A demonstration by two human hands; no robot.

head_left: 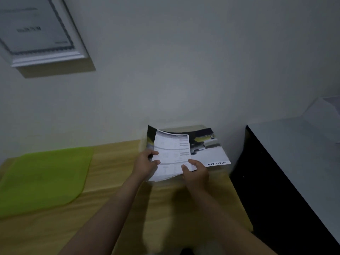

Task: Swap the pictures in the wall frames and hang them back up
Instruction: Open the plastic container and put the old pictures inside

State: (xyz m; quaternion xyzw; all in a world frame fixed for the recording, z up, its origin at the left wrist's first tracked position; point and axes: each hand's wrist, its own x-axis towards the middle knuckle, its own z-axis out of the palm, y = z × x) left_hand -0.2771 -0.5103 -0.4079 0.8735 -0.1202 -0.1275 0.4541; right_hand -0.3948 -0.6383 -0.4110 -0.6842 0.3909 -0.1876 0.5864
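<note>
Low centre of the frame, both hands pinch the sheets [173, 155] over the counter [114, 181], left hand [145, 163] and right hand [197, 172] closed on them, while the frame [42, 32] hangs upper left, nearer the left hand.

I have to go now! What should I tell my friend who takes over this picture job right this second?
Left hand: grip shut on the left edge of the printed sheet.
Right hand: grip shut on the sheet's bottom right corner.
The sheet lies over a car poster, above the wooden table, by the wall.
One white frame hangs on the wall, up left, with a document inside.
Left: fit the pictures into frames and hang them.
</note>
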